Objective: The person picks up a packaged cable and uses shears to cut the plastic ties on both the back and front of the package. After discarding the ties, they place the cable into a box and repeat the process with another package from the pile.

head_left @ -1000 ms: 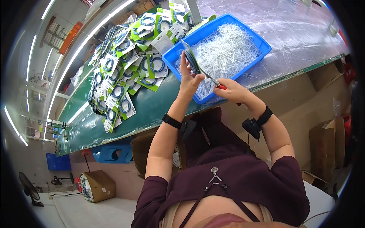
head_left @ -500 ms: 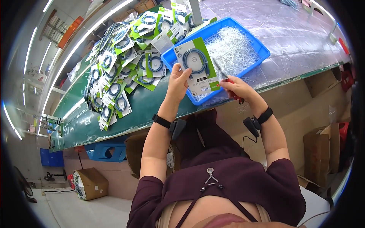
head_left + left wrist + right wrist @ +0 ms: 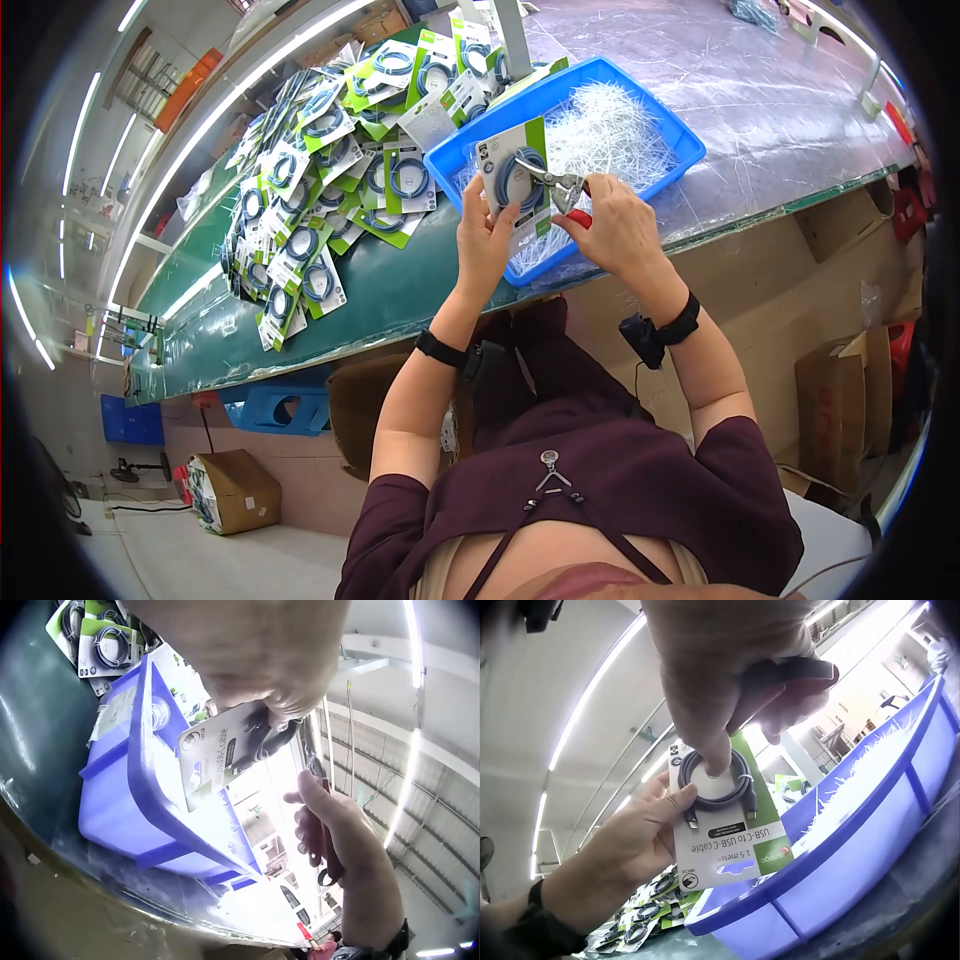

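Observation:
In the head view my left hand (image 3: 484,245) grips the edge of a white and green cable card (image 3: 490,165), thumb on its front. A blue-grey USB-C cable (image 3: 686,776) is coiled on the card, and a white tie circles the coil in the right wrist view. My right hand (image 3: 622,228) holds red-handled snips (image 3: 566,190), their metal blades at the coil's upper right side. Card and hands are above the near side of a blue tray (image 3: 688,148). In the right wrist view my right hand hides the blades.
Thin white strips (image 3: 615,130) fill much of the tray. A large pile of similar carded cables (image 3: 300,240) lies to its left on the green table (image 3: 200,345). A grey post (image 3: 512,40) stands behind the tray. Cardboard boxes (image 3: 832,410) stand on the floor at right.
The card turned from edge-on to face up in my left hand, then tilted again. My right hand brought the snips from the card's right edge onto the cable coil.

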`<state>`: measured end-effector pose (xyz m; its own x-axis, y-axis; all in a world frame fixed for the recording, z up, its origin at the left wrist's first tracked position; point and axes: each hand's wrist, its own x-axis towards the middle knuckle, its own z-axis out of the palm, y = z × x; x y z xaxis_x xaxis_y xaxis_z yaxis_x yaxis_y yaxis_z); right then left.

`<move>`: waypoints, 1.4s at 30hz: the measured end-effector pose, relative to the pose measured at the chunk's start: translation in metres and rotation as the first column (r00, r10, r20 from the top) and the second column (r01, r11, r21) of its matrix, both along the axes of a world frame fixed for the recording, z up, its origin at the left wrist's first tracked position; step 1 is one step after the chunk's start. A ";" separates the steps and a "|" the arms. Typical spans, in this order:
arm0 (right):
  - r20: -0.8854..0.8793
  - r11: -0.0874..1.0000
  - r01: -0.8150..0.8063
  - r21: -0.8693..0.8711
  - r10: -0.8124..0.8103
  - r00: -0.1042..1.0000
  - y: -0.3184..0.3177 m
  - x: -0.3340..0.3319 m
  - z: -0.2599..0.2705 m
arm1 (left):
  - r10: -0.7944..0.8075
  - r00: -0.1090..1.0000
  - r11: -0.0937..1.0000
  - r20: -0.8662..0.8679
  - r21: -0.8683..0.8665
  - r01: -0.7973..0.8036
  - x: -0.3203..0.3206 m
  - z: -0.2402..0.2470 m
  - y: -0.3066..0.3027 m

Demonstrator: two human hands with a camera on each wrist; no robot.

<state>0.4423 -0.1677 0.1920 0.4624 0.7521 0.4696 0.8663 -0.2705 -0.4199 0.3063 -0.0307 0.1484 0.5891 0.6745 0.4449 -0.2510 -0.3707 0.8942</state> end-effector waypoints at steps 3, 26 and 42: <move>0.036 1.000 0.003 0.007 -0.004 0.999 0.000 -0.002 0.000 | 0.055 0.998 0.998 0.018 0.013 -0.055 0.001 -0.002 -0.004; -0.128 0.721 -0.265 0.640 0.440 0.889 0.043 0.016 0.004 | 0.138 0.987 0.965 -0.079 0.236 -0.116 -0.008 0.005 -0.013; 0.133 0.777 -0.496 0.387 0.486 0.864 0.068 -0.019 0.027 | 0.286 0.956 0.894 -0.057 0.376 -0.245 -0.068 0.047 -0.024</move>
